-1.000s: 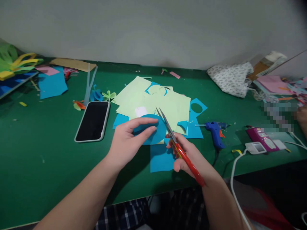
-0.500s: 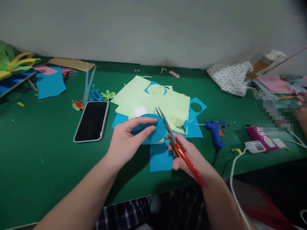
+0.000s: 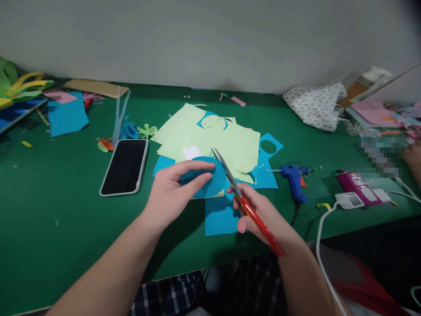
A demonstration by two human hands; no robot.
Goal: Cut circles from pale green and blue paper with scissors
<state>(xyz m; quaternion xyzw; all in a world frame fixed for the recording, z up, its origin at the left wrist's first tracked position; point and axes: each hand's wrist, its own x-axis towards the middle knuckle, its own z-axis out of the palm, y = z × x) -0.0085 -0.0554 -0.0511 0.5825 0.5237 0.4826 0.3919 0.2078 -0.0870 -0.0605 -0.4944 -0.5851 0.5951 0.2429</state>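
My left hand (image 3: 171, 193) pinches a blue paper disc (image 3: 210, 182) between thumb and fingers, holding it just above the green table (image 3: 66, 210). My right hand (image 3: 259, 210) grips red-handled scissors (image 3: 250, 210), whose blades (image 3: 223, 169) are slightly parted along the disc's right edge. Under both hands lies a blue paper sheet (image 3: 220, 217). Behind them is a heap of pale green sheets (image 3: 210, 138) with round holes cut out.
A black phone (image 3: 125, 166) lies left of my hands. A blue glue gun (image 3: 294, 180) sits to the right, near a purple device (image 3: 357, 184) and a white adapter (image 3: 348, 201) with cable. Paper scraps (image 3: 66, 116) fill the far left; a patterned cloth (image 3: 315, 107) lies far right.
The scissors have shifted slightly along the disc's edge. A loose pale green cut piece on the heap has settled flat. My hands have barely moved.
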